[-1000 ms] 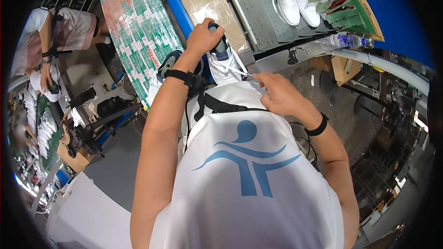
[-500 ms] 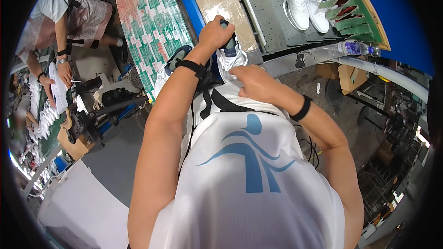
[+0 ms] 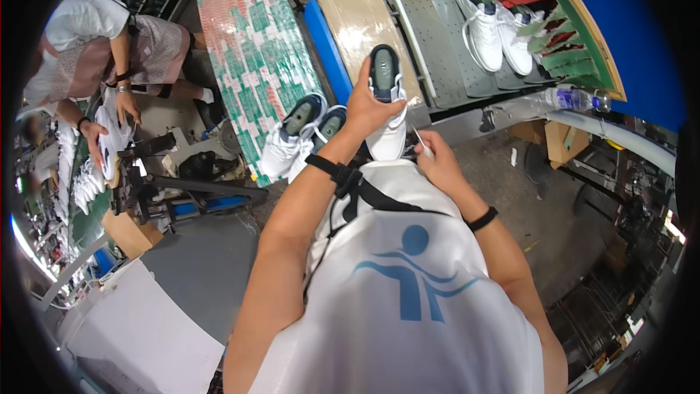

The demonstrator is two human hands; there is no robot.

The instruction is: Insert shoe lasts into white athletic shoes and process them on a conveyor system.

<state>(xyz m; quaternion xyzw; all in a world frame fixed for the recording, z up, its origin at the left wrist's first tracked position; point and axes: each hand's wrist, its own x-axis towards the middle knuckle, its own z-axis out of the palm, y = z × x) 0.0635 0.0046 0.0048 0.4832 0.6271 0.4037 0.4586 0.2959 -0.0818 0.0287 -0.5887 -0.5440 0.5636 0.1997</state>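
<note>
A white sneaker (image 3: 389, 138) with a dark collar and green insole is in my left hand (image 3: 367, 108). My left fingers wrap its left side, the thumb lying across the laces, and the toe points toward my body. Right of the toe, my right hand (image 3: 440, 163) pinches a thin white object (image 3: 424, 147) with a narrow tip; its kind is unclear. To the left of my left forearm, a second white sneaker (image 3: 281, 152) and a third one (image 3: 329, 125) stand side by side, the latter partly hidden by my arm.
A patterned, film-wrapped board (image 3: 255, 51) and a brown wrapped board (image 3: 350, 7) lie ahead. Another pair of white sneakers (image 3: 485, 44) sits on a perforated grey conveyor (image 3: 445, 44) by green strip curtains (image 3: 576, 58). A bottle (image 3: 576, 100) lies nearby. At left, a co-worker (image 3: 87, 22) handles a shoe.
My left hand has shifted from the sneaker's heel to its side. My right hand has left the lace area and moved right and lower. The view has shifted, showing more of the sneakers at left.
</note>
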